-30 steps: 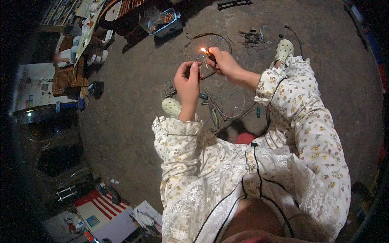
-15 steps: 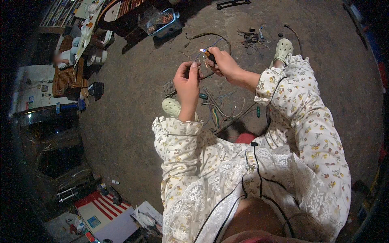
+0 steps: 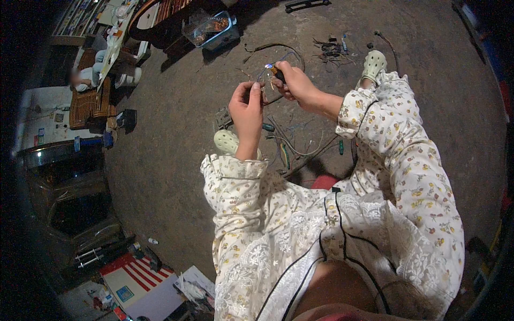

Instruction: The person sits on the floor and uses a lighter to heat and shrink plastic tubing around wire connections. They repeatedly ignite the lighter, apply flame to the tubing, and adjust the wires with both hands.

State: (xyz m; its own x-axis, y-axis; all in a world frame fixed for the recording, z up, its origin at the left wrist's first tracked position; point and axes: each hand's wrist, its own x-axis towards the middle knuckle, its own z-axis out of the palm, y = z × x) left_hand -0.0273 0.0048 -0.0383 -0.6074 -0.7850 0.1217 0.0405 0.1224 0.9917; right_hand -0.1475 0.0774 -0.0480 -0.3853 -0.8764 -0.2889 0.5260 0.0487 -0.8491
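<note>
My left hand [image 3: 248, 107] is closed in a pinch on the end of a thin wire [image 3: 260, 76], a little left of my right hand. Wrapped in the fingers of my right hand [image 3: 296, 84] is a small black and orange lighter [image 3: 278, 73]. A bright bluish-white glow shows at the lighter's tip, close beside the wire. Loose thin strands hang between the two hands. Beyond them a dark cable [image 3: 276, 46] curves over the floor. Below my hands lie several cut wires [image 3: 300, 150], and a green-handled tool [image 3: 341, 147] rests to their right.
A blue plastic basket [image 3: 220, 36] with copper-coloured scraps stands at the far left. Dark wire pieces [image 3: 330, 49] are heaped ahead, near my right clog [image 3: 375, 65]. My left clog [image 3: 226, 141] is beneath my left wrist. A person [image 3: 84, 78] sits far left by a wooden bench.
Both hands keep nearly the same place and hold. The glow at the lighter's tip has shifted very slightly.
</note>
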